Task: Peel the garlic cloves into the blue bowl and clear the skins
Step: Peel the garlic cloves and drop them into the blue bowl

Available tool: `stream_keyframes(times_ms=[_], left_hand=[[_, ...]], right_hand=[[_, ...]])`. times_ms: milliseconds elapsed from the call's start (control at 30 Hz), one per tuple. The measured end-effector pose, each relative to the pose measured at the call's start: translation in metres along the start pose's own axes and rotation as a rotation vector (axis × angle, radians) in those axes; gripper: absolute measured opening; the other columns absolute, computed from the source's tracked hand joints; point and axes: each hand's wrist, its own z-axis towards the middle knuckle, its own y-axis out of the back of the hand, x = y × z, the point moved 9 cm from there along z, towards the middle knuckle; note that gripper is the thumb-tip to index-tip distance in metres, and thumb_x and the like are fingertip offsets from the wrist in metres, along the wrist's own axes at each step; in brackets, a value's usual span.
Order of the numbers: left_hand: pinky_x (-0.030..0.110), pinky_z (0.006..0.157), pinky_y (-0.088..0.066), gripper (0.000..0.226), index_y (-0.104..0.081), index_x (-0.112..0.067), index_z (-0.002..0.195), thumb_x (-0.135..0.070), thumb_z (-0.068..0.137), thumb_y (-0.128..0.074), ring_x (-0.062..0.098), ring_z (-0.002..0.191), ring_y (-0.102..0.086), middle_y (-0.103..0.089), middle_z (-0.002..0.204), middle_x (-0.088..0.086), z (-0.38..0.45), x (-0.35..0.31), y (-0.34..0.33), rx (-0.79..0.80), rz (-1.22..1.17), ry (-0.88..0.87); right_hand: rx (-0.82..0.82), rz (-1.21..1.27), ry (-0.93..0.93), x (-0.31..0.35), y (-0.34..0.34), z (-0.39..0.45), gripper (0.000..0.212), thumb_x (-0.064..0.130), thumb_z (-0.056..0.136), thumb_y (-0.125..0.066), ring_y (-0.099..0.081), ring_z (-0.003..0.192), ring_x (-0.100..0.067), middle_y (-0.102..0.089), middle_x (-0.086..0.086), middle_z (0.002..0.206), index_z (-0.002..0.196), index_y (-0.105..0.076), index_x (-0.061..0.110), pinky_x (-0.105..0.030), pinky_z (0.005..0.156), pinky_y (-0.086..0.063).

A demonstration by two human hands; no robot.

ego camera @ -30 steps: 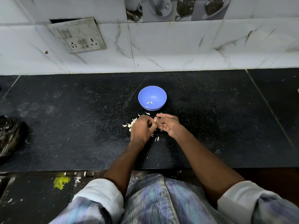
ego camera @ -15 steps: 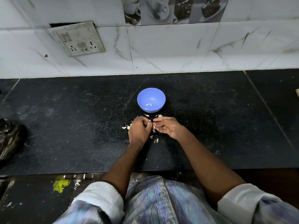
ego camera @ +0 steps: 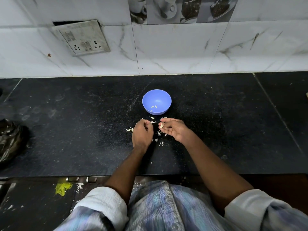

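A blue bowl (ego camera: 156, 101) stands on the black counter (ego camera: 83, 130) with two or three peeled cloves (ego camera: 153, 106) inside. Just in front of it my right hand (ego camera: 175, 130) pinches a pale garlic clove (ego camera: 161, 125) between thumb and fingers. My left hand (ego camera: 142, 134) is beside it, a small gap away, with fingers curled; whether it holds a bit of skin is hidden. Thin white skins (ego camera: 157, 139) lie scattered on the counter between and around both hands, and more skins (ego camera: 129, 129) lie left of the left hand.
A tiled wall with a socket plate (ego camera: 81, 38) rises behind the counter. A dark crumpled plastic bag (ego camera: 10, 140) sits at the left edge. The counter's front edge runs just below my forearms.
My hands, pressed together on the clove before, have drawn apart. The clove is now in my right hand alone.
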Motion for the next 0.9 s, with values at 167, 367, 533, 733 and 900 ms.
stream_keyframes(times_ms=[167, 367, 533, 733, 900], left_hand=[[0.032, 0.062, -0.055, 0.024, -0.069, -0.024, 0.072, -0.039, 0.090, -0.074, 0.010, 0.065, -0.064, -0.068, 0.072, -0.010, 0.002, 0.003, -0.010, 0.080, 0.078, -0.025], [0.030, 0.068, -0.058, 0.016, -0.078, -0.032, 0.095, -0.023, 0.085, -0.086, 0.006, 0.070, -0.067, -0.072, 0.089, -0.014, 0.002, -0.017, -0.015, 0.161, -0.025, -0.170], [0.033, 0.069, -0.059, 0.008, -0.083, -0.030, 0.096, -0.025, 0.090, -0.081, 0.002, 0.070, -0.067, -0.076, 0.089, -0.015, 0.004, -0.019, -0.015, 0.143, 0.009, -0.193], [0.037, 0.070, -0.063, 0.005, -0.085, -0.027, 0.091, -0.024, 0.087, -0.086, 0.004, 0.069, -0.072, -0.078, 0.083, -0.018, 0.009, -0.011, -0.020, 0.152, -0.120, -0.126], [0.030, 0.070, -0.060, 0.009, -0.084, -0.028, 0.092, -0.019, 0.090, -0.082, 0.000, 0.072, -0.071, -0.078, 0.085, -0.016, 0.010, -0.013, -0.018, 0.154, -0.101, -0.157]], right_hand=[[0.007, 0.098, -0.006, 0.004, -0.002, 0.001, 0.025, -0.011, 0.092, -0.063, -0.075, 0.093, -0.024, -0.075, -0.020, 0.107, 0.113, -0.070, 0.000, -0.031, 0.083, -0.062], [-0.003, 0.096, -0.024, 0.003, -0.002, 0.004, 0.030, -0.010, 0.092, -0.064, -0.074, 0.090, -0.023, -0.074, -0.019, 0.112, 0.120, -0.068, -0.002, -0.025, 0.078, -0.062], [-0.011, 0.084, -0.036, 0.002, -0.001, 0.005, 0.030, -0.012, 0.092, -0.064, -0.072, 0.091, -0.022, -0.074, -0.018, 0.105, 0.121, -0.067, -0.005, -0.022, 0.073, -0.062], [0.013, 0.043, -0.019, 0.006, -0.001, 0.006, 0.027, -0.008, 0.093, -0.066, -0.074, 0.089, -0.018, -0.076, -0.016, 0.102, 0.119, -0.071, -0.003, -0.022, 0.073, -0.061], [0.029, 0.011, 0.008, 0.010, 0.000, 0.007, 0.026, -0.011, 0.090, -0.068, -0.074, 0.093, -0.021, -0.076, -0.020, 0.106, 0.115, -0.072, -0.004, -0.022, 0.076, -0.061]])
